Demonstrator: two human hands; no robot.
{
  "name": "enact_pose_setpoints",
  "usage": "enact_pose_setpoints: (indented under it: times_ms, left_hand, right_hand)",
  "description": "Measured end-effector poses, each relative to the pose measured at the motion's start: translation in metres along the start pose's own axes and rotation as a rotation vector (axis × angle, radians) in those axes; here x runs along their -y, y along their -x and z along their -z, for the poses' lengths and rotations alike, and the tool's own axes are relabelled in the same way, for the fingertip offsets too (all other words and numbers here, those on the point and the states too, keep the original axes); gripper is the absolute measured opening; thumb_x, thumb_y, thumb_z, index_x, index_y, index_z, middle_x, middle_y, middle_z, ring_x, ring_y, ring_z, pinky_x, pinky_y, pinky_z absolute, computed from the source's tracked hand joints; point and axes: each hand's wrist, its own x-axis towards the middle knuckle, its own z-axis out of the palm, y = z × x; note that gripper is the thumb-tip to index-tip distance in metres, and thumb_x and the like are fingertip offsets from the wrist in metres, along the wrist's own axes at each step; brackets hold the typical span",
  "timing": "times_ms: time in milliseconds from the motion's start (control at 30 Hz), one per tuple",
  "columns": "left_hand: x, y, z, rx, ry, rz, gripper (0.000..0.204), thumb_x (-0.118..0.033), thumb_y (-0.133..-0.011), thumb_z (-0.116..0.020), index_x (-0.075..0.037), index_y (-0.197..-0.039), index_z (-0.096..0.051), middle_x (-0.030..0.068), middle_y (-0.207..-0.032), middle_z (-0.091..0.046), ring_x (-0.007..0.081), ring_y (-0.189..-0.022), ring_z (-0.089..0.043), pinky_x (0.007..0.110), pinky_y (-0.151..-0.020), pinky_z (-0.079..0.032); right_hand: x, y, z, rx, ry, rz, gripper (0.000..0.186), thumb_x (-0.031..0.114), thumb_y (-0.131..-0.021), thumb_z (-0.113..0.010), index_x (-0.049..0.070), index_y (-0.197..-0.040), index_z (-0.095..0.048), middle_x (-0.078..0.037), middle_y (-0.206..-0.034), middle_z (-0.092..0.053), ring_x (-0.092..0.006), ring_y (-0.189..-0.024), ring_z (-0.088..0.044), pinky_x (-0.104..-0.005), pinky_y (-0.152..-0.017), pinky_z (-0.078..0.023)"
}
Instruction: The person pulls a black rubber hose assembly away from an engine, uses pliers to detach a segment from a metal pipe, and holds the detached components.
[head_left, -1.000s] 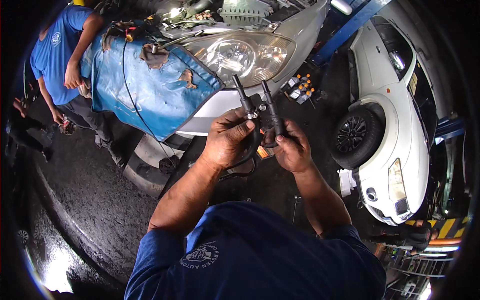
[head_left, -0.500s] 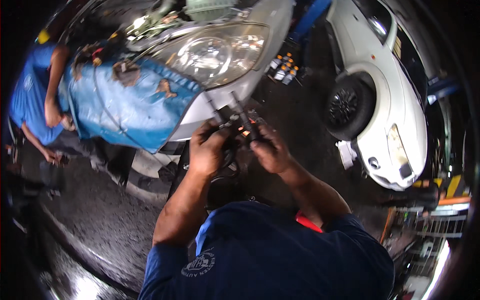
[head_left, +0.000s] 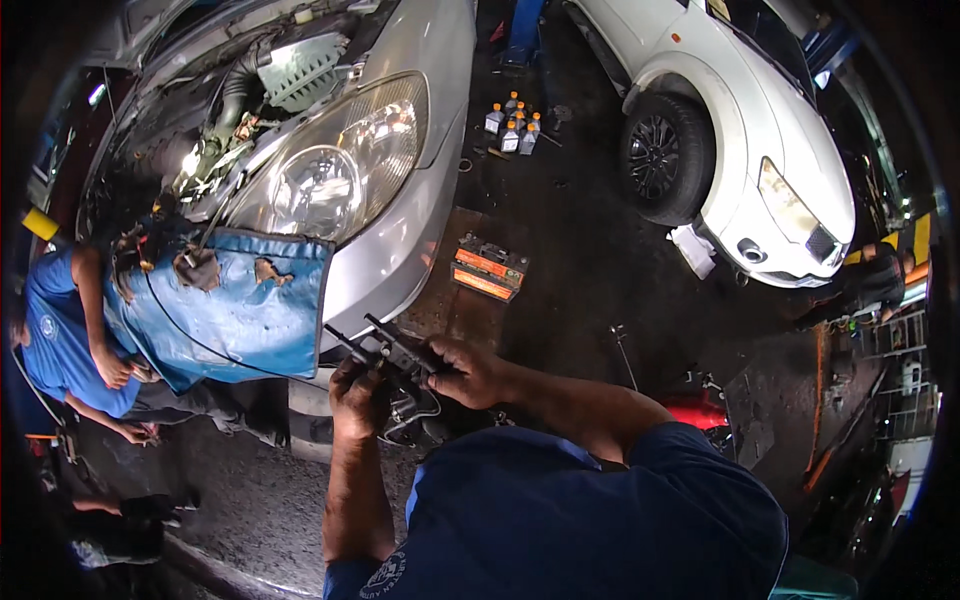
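Both my hands hold one dark metal car part (head_left: pixel 397 356) in front of the silver car's bumper. Two thin parallel rods stick out of it toward the car; its exact kind is unclear. My left hand (head_left: pixel 357 400) is closed round its near left side. From the right, my right hand (head_left: pixel 464 373) grips the other side with bent fingers. A thin cable or hose loops below the part, partly hidden by my hands. Just beyond are the silver bumper (head_left: pixel 375 277) and a blue fender cover (head_left: pixel 225 315) hanging over the car's front.
A car battery (head_left: pixel 488 268) rests on the floor ahead, with several orange-capped bottles (head_left: pixel 514 124) farther off. A white car (head_left: pixel 745 130) stands at right. A red object (head_left: pixel 697 410) lies right of my arm. At left, a person in a blue shirt (head_left: pixel 65 320) leans by the car.
The view has shifted, bringing the whole battery into sight. My hands and the part now appear lower and farther left, still gripping. The person at left stays by the car.
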Motion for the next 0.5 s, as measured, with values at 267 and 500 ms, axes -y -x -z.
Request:
enact_pose_setpoints:
  times_ms: [267,500]
  left_hand:
    - [0.007,-0.004,-0.011,-0.074,-0.102,0.009,0.037,-0.012,-0.076,-0.066,0.005,-0.108,-0.057,0.0116,-0.091,-0.064,0.0231,-0.081,-0.063,0.038,-0.076,-0.053]
    - [0.029,-0.021,-0.022,-0.098,-0.427,-0.145,0.032,-0.013,-0.083,-0.052,0.006,-0.109,-0.056,0.0137,-0.094,-0.063,0.0241,-0.087,-0.062,0.034,-0.076,-0.050]
  right_hand:
    - [-0.020,0.000,0.011,0.049,-0.097,-0.013,0.028,0.003,-0.086,-0.055,0.001,-0.114,-0.050,-0.007,-0.097,-0.059,-0.0157,-0.090,-0.057,-0.0328,-0.080,-0.046]
    - [-0.015,-0.006,0.047,-0.075,0.086,0.265,0.022,0.011,-0.087,-0.057,0.002,-0.108,-0.056,-0.010,-0.082,-0.061,-0.0165,-0.070,-0.059,-0.0333,-0.066,-0.050]
